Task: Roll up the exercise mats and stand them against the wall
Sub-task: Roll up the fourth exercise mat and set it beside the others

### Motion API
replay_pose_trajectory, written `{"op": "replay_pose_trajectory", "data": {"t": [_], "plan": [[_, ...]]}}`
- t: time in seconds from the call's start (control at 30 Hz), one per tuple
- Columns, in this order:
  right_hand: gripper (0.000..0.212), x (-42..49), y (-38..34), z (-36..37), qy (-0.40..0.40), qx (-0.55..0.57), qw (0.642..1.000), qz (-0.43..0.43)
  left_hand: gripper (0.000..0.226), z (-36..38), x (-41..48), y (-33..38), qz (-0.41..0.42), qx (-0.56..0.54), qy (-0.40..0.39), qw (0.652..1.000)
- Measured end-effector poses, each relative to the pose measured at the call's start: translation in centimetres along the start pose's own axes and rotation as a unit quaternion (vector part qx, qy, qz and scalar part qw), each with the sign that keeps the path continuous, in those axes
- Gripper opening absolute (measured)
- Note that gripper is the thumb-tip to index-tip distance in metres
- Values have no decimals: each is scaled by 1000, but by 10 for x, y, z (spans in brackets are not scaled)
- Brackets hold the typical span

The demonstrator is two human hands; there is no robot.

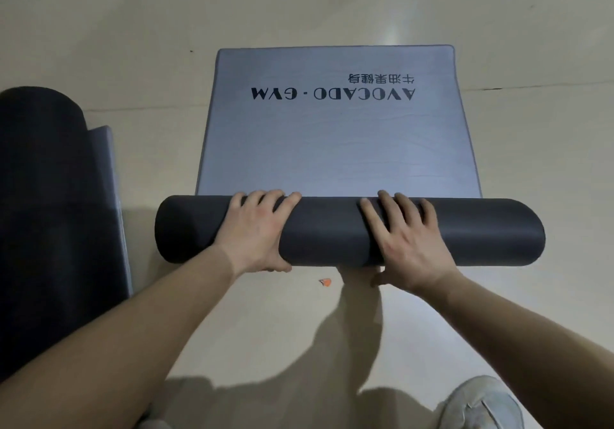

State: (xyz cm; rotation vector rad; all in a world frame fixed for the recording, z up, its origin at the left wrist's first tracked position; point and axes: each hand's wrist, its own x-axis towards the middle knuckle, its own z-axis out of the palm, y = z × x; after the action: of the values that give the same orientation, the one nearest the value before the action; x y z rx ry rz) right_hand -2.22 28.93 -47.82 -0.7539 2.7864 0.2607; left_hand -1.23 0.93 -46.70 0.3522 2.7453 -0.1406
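Grey mat (pixel 335 142) on floor (pixel 265 335), part rolled: dark roll (pixel 332 234) lies crosswise near the person, flat printed end stretches away. Left hand (pixel 259 229) wraps roll left of middle, right hand (pixel 405 239) right of middle. Fingers spread over top, thumbs hooked under near side. Second mat (pixel 50 196), mostly rolled, at left. Orange scrap (pixel 326 282) on floor just nearer than roll.

At nine o'clock a second mat (pixel 50 196) runs off the left edge. At five o'clock the bottom edge cuts a shoe (pixel 483 402). An orange scrap (pixel 326 282) at six o'clock is too small to name. The left hand (pixel 259 232) and right hand (pixel 408 239) tuck their thumbs partly under the mat (pixel 332 232).
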Motion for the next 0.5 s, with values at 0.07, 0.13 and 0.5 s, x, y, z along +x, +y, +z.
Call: {"op": "replay_pose_trajectory", "data": {"t": [0.07,0.13,0.5], "plan": [[132,9,-1,-6,7,-17,1000,11,126,-8,9,-4,8,-12,-8,1000],[112,16,0,-20,-6,-18,1000,7,125,-16,13,-7,9,-21,-31,999],[104,-52,-32,-41,-163,47,984,-53,125,3,-96,39,-9,-61,-118,991]]}}
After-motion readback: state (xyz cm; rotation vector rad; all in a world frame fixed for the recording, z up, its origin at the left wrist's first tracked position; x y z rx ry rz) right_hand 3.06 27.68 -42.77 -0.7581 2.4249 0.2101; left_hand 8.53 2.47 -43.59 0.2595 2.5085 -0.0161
